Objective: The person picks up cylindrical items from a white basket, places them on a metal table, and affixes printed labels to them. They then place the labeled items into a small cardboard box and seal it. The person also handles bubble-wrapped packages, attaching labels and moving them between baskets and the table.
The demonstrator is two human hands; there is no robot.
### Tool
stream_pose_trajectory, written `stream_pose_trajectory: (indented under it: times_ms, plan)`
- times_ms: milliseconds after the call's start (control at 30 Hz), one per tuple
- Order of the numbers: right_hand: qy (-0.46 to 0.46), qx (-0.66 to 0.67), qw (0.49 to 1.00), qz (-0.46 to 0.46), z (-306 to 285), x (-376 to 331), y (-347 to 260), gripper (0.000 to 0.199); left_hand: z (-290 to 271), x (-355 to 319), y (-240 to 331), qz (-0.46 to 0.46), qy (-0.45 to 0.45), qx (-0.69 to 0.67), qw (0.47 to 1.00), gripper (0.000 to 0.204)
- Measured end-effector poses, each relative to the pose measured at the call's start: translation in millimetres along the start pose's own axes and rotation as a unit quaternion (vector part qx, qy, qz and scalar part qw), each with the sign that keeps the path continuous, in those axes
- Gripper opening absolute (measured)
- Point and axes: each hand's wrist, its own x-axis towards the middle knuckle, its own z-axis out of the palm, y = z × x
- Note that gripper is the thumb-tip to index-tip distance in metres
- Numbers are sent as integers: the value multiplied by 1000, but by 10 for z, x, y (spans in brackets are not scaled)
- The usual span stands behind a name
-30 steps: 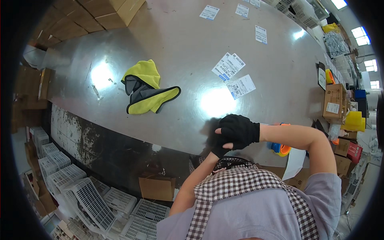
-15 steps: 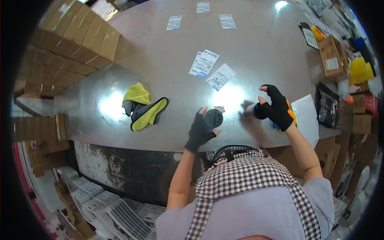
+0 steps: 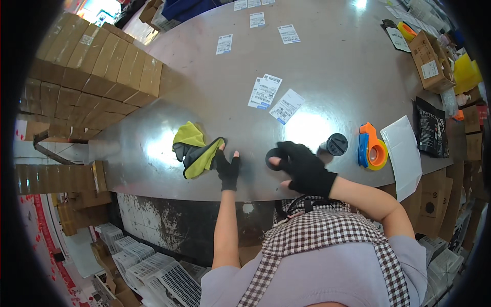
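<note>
My left hand (image 3: pixel 228 169), in a black fingerless glove, reaches to the right edge of a yellow-green and grey cloth (image 3: pixel 192 149). Its fingertips touch the hem while the thumb stands apart. In a matching glove, my right hand (image 3: pixel 306 169) is closed on a container with a round black lid (image 3: pixel 273 159), thumb across the top. Most of that container is hidden under the hand. A second container with a black lid (image 3: pixel 337 144) stands upright on the metal table, right of my right hand.
An orange and blue tape dispenser (image 3: pixel 372 148) and a white sheet or envelope (image 3: pixel 403 153) lie to the right, beside a black pouch (image 3: pixel 431 128). Printed labels (image 3: pixel 287 106) lie ahead. Stacked cardboard boxes (image 3: pixel 110 64) rise at left; an open carton (image 3: pixel 431 66) stands far right.
My left hand has let go of its container and moved left to the cloth. My right hand has left the other container standing and moved left onto the one my left hand held.
</note>
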Motion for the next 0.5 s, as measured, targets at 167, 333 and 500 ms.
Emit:
stream_pose_trajectory:
  times_ms: [167,333,500]
  plan:
    - [-158,-152,976,10,531,367,130,46,358,741,173,77,-55,72,993,56]
    - [-102,-51,990,85,158,496,316,36,772,1316,591,75,-91,67,991,53]
    - [-48,-184,961,201,-458,545,929,44,1020,1204,695,144,-117,43,982,46]
